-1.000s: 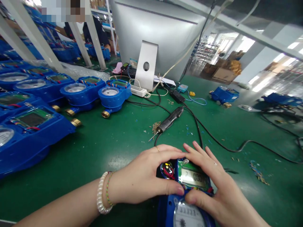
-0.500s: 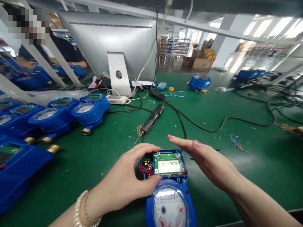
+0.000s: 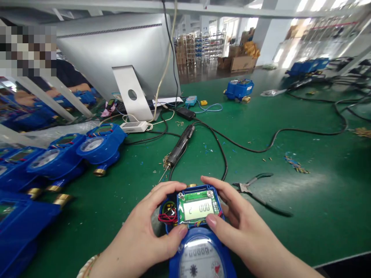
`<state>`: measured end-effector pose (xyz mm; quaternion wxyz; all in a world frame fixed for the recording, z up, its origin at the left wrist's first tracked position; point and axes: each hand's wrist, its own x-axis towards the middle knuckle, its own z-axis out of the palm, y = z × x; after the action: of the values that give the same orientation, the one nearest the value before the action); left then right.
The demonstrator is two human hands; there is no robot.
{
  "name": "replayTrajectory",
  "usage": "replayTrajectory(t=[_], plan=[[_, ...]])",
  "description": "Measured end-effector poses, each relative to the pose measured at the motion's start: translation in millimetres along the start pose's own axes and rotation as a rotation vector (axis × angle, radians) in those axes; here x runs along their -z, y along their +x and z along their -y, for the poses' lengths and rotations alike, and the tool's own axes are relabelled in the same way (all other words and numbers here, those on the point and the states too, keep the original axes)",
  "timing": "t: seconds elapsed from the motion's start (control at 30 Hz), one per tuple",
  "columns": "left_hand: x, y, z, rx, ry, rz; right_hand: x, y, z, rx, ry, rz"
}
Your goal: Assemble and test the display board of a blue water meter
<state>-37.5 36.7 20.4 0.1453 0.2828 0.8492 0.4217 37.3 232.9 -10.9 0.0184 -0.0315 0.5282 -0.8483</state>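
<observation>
A blue water meter (image 3: 199,251) stands on the green bench right in front of me. Its upper housing is uncovered, showing a green circuit board with a lit display (image 3: 198,209) and red wires at the left. My left hand (image 3: 150,220) grips the left side of that housing, thumb at its lower edge. On the right side, my right hand (image 3: 240,220) is closed around the housing, thumb at the display's lower right corner. Beyond the meter lies a black electric screwdriver (image 3: 180,146), its tip by a pile of small screws (image 3: 165,160). Pliers (image 3: 255,191) rest to the right.
Several blue meters (image 3: 98,144) crowd the left side, brass ends outward. A monitor (image 3: 116,50) stands behind, with cables (image 3: 261,150) trailing right. Another meter (image 3: 239,90) sits farther back. Across the bench, a person's arm (image 3: 72,89) shows at the left.
My right hand has come down from beside the meter and now grips its right side. My left hand keeps its hold. The view has shifted, and the pliers are now uncovered.
</observation>
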Motion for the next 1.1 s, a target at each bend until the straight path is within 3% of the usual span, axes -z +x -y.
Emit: replayTrajectory(t=[0.4, 0.57, 0.77, 0.9, 1.0, 1.1], plan=[[-0.9, 8.6, -19.7, -0.043, 0.113, -0.007, 11.0, 0.4, -1.3, 0.010, -0.188, 0.061], [0.0, 7.3, -17.5, -0.061, 0.148, -0.010, 16.9, 15.5, 21.8, 0.156, -0.639, 0.034], [2.6, 7.9, -16.1, -0.099, 0.122, 0.001, 5.6, 52.0, 52.5, 0.245, -0.744, 0.168], [3.4, 9.9, -17.2, -0.080, 0.140, 0.004, 10.8, 41.6, 53.3, 0.333, -0.782, 0.023], [-0.9, 11.6, -19.4, -0.066, 0.130, -0.023, 17.5, 8.2, 38.8, 0.409, -0.835, -0.158], [-8.1, 11.4, -19.8, -0.045, 0.118, -0.098, 19.1, -24.6, 14.9, 0.460, -0.869, -0.240]])
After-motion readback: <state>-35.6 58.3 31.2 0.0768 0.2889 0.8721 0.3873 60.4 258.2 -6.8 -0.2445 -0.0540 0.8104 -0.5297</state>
